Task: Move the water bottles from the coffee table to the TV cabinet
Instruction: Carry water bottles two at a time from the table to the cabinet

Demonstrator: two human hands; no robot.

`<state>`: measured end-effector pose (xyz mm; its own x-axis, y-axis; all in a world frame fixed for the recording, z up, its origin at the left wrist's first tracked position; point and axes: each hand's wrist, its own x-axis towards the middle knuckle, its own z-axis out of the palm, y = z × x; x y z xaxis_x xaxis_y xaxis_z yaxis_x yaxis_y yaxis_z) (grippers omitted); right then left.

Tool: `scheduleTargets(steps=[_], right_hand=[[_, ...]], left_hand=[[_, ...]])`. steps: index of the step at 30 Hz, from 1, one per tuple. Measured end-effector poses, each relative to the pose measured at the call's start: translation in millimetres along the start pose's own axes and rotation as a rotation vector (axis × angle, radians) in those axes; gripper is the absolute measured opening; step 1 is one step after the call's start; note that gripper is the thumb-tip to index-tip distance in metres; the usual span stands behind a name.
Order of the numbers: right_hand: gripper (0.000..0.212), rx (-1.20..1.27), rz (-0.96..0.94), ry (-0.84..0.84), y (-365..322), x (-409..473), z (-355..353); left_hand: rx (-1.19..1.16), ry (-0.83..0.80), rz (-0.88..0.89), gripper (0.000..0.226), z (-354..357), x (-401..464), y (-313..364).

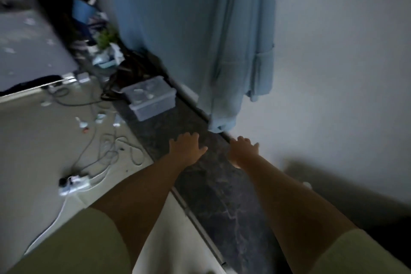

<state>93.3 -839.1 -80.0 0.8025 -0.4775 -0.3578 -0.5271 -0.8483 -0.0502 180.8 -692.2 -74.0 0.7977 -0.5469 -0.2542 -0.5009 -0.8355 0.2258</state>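
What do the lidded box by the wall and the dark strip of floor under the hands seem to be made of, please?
The lidded box looks like translucent plastic: cloudy grey walls, moulded lid, soft sheen. The dark strip of floor looks like polished stone, perhaps marble or a tile imitation: pale veins run through a dark surface. The dim, blurred picture leaves both uncertain.

Small pale scattered bits (100,119) on the floor at left-centre blur beyond telling; the dark upper-left corner hides its contents.

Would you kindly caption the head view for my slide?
Both empty hands, left hand and right hand, reach over a dark marble ledge beside a blue curtain.
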Motion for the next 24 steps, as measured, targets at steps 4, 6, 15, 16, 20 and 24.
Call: scheduleTargets(steps=[4,6,15,16,20,24], right_hand=[[0.045,-0.074,-0.224,0.025,-87,-12,-5],[0.046,-0.118,-0.314,0.020,-135,-28,-2],[0.043,-0.212,-0.639,0.069,-298,-156,47],[0.043,-0.219,-0.663,0.064,-312,-172,54],[0.042,-0.243,-0.778,0.072,-370,-238,72],[0.037,-0.269,-0.906,0.100,-421,-293,83]], left_hand=[[-0.092,0.067,-0.184,0.056,-17,-52,-73],[-0.112,0.125,-0.276,0.053,-25,-88,-111],[-0.065,0.213,-0.587,0.053,-26,-276,-248],[-0.080,0.224,-0.618,0.051,-24,-299,-260],[-0.108,0.263,-0.760,0.052,-17,-386,-307],[-0.197,0.327,-0.900,0.052,-14,-454,-345]])
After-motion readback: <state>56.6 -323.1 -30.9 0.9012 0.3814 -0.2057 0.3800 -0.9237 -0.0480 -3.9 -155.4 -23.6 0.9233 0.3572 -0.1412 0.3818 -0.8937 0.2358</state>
